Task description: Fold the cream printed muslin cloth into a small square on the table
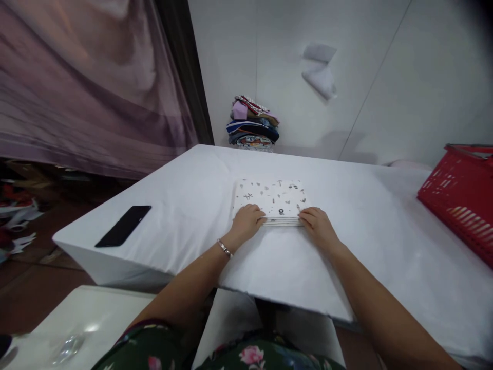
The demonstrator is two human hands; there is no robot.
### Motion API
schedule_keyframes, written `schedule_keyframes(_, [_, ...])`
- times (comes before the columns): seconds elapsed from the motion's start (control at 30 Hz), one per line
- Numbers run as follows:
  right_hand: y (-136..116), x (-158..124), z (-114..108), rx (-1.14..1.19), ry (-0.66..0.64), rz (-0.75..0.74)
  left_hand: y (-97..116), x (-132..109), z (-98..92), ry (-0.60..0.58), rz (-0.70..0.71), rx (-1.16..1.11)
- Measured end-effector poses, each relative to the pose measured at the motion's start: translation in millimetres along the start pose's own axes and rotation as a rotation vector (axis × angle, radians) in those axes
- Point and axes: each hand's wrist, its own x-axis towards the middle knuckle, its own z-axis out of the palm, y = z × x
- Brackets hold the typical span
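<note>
A white folded cloth [271,198] with small dark printed motifs lies flat on the white-covered table [185,205], its stacked layers showing along the near edge. My left hand [247,222] grips the near left corner, fingers curled over the top. At the near right corner, my right hand [318,225] holds the same cloth between thumb and fingers. The undersides of both grips are hidden. A silver bracelet [225,248] circles my left wrist.
A black phone [124,226] lies at the table's left side. Behind the far edge rises a stack of folded fabrics [253,123]. A red plastic basket [462,190] stands at the right. A pinkish curtain [96,77] hangs at the left, and a white stool-like surface [88,318] sits below.
</note>
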Motion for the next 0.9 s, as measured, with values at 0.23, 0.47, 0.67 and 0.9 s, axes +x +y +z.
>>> schedule_keyframes(0.23, [4, -4, 0, 0.008, -0.05, 0.007, -7, -9, -1.6, 0.018, 0.004, -0.044])
schedule_keyframes(0.47, [-1, -4, 1, -0.036, -0.053, 0.002, -30, 27, -16.9, 0.054, -0.227, 0.09])
schedule_keyframes(0.67, [-19, 9, -13, -0.056, -0.117, 0.009, -50, 23, 15.8, -0.065, -0.274, 0.046])
schedule_keyframes(0.9, [-8, 87, 16, 0.032, -0.143, 0.167, -52, 20, 21.2, -0.097, -0.298, 0.038])
